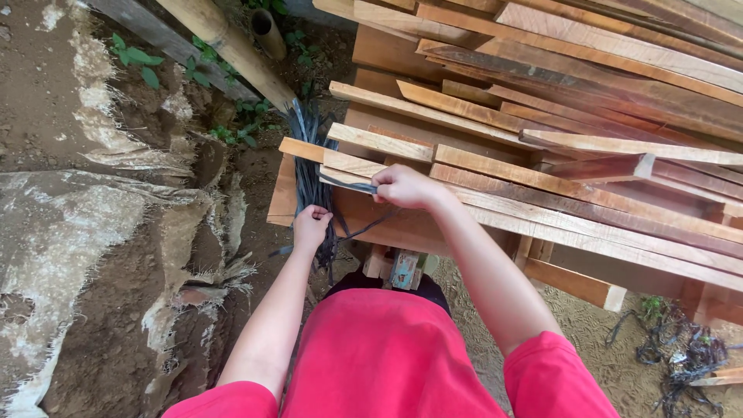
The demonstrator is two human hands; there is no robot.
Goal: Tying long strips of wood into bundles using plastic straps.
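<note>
A person in a red shirt [387, 356] stood over a stack of sawn timber, seen from a head-worn camera looking down past both bare forearms. The left hand [311, 226] was closed around a hanging bundle of dark plastic strapping [309, 166], gripping it low down where the strands trailed toward the ground. The right hand [404, 186] was closed in a pinch on a single dark strap [348, 184], which ran from the fingers leftward into the bundle, lying across the end of a pale plank [352, 163].

The work in hand appeared to be drawing one strap free of the bundle, with the left hand steadying the rest. Judged from this view, the next move called for a firm hold on the bundle and a clean, steady pull on the single strand, so that neighbouring strands did not tangle or slide out with it; a loose strand already looped below the right wrist.

The bundle hung just beside the near corner of the board stack [588, 147], draped over the plank ends. Below the hands a small wooden support showed between the knees, partly hidden. Beyond, rough planks of mixed reddish and pale wood lay piled at slight angles. To the left, frayed sacking [93, 232] covered bare earth, with a bamboo pole [232, 46] and small green weeds farther off. More dark strapping lay tangled on the sandy ground [681, 356] at right.
</note>
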